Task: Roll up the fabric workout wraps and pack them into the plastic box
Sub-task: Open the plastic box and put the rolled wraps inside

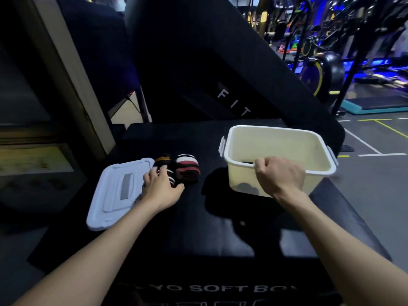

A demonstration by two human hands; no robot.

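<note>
Resting on a black padded platform (198,228), the plastic box (309,151) sits to the right and a little farther away than the other items, open at the top, with pale walls and clip latches at its left and right ends. Something dark lies on its floor near the near wall, seen partly through the translucent plastic; I cannot tell what it is. The right hand (280,175) grips the near rim of the box, fingers curled over the edge.

To the left, the box's lid (114,195) lies flat on the platform, top side up. Just right of the lid's far corner are two rolled wraps side by side, touching each other. The left one, a black wrap with white stripes and an orange band (164,165), is under the left hand (162,188), whose fingers spread and curl over it, thumb toward the right. The other, a red, white and black wrap (187,168), lies just right of that hand, not held, and well apart from the box.

Behind the platform leans a large dark pad (220,62) with white lettering, and gym machines (320,69) stand at far right.
</note>
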